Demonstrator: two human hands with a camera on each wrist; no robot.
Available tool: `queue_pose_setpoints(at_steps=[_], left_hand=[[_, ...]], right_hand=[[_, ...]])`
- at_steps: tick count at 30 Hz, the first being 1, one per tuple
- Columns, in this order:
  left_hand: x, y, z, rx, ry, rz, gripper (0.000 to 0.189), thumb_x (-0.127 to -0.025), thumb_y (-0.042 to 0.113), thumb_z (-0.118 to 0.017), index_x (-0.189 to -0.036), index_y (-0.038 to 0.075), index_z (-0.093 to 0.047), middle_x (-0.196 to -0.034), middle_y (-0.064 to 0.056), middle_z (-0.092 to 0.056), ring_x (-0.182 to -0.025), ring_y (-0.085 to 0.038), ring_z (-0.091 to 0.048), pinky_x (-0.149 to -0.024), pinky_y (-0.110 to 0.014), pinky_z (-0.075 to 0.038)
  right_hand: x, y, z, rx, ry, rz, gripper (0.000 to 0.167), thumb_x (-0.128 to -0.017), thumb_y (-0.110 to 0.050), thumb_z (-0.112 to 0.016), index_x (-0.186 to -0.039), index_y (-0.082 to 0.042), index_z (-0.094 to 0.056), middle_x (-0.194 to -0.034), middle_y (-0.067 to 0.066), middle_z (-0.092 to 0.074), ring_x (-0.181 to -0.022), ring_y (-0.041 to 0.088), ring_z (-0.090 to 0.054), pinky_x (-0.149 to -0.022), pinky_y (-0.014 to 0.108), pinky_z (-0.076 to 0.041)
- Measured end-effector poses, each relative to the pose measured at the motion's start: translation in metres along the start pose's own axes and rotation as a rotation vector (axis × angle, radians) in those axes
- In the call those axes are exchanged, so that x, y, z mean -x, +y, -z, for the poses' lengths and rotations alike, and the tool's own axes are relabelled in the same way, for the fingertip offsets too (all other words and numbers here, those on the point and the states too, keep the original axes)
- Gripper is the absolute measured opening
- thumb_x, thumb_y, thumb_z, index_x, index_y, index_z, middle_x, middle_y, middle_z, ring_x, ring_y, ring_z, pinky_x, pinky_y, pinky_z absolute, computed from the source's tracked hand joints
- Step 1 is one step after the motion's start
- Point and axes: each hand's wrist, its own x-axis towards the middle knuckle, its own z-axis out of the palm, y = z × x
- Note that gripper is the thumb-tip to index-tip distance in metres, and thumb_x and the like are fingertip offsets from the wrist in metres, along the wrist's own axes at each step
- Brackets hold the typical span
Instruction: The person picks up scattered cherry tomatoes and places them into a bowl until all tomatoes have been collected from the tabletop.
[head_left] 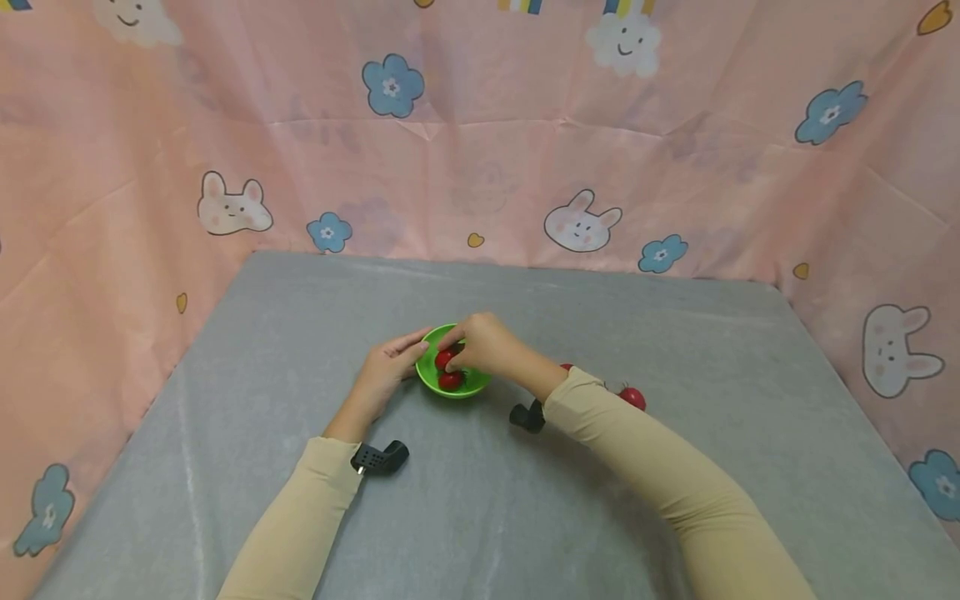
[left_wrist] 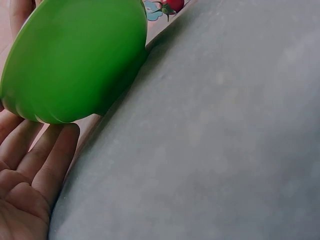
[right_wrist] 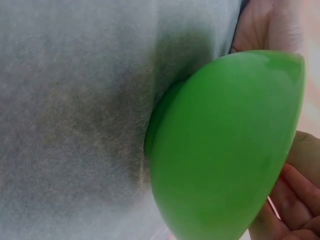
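Observation:
A small green bowl stands on the grey table. My left hand holds it at its left side, thumb at the rim and fingers along the outer wall; the left wrist view shows these fingers against the bowl's underside. Inside the bowl are two red cherry tomatoes, one lying nearer the front. My right hand reaches in over the right rim, its thumb and fingers pinching the other cherry tomato. The right wrist view shows mostly the bowl's outer wall, which hides the tomatoes.
To the right, another cherry tomato lies on the grey tabletop, just beyond my right sleeve. A further red one is mostly covered by that forearm. Black wrist cameras sit at both cuffs. A pink printed curtain stands behind the table.

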Motion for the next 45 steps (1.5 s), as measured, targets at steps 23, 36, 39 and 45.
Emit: queue_pose_setpoints(at_steps=[23,36,39,45], left_hand=[[-0.002,-0.003,0.001,-0.008,-0.003,-0.001,0.043,-0.102,0.025,-0.058,-0.141,0.007,-0.056,-0.144,-0.014,-0.057,-0.095,0.004,-0.066,-0.082,-0.016,-0.054],[-0.003,-0.003,0.000,0.017,0.004,-0.003,0.042,-0.102,0.021,-0.057,-0.141,0.005,-0.056,-0.143,-0.016,-0.057,-0.090,0.004,-0.067,-0.081,-0.015,-0.054],[-0.003,-0.003,0.000,0.017,-0.001,-0.004,0.042,-0.102,0.021,-0.057,-0.141,0.005,-0.055,-0.144,-0.015,-0.056,-0.091,0.004,-0.066,-0.081,-0.015,-0.054],[-0.003,-0.003,0.001,0.014,0.003,0.006,0.043,-0.102,0.021,-0.057,-0.141,0.005,-0.055,-0.145,-0.015,-0.055,-0.091,0.004,-0.066,-0.081,-0.015,-0.054]], right_hand=[[0.001,0.002,-0.003,-0.038,0.000,0.045,0.027,-0.083,-0.011,-0.081,-0.109,-0.011,-0.078,-0.107,0.005,-0.077,-0.105,0.020,-0.068,-0.088,0.031,-0.057],[0.010,0.014,-0.001,-0.288,0.003,-0.062,0.028,-0.082,-0.014,-0.081,-0.110,-0.013,-0.079,-0.111,0.004,-0.076,-0.110,0.019,-0.067,-0.093,0.033,-0.055],[0.015,0.018,0.002,-0.331,0.014,-0.074,0.028,-0.082,-0.014,-0.081,-0.109,-0.012,-0.079,-0.111,0.004,-0.076,-0.110,0.019,-0.066,-0.092,0.033,-0.055],[0.027,0.027,0.010,-0.447,0.049,-0.134,0.030,-0.081,-0.016,-0.081,-0.111,-0.011,-0.078,-0.113,0.003,-0.076,-0.120,0.021,-0.062,-0.102,0.041,-0.050]])
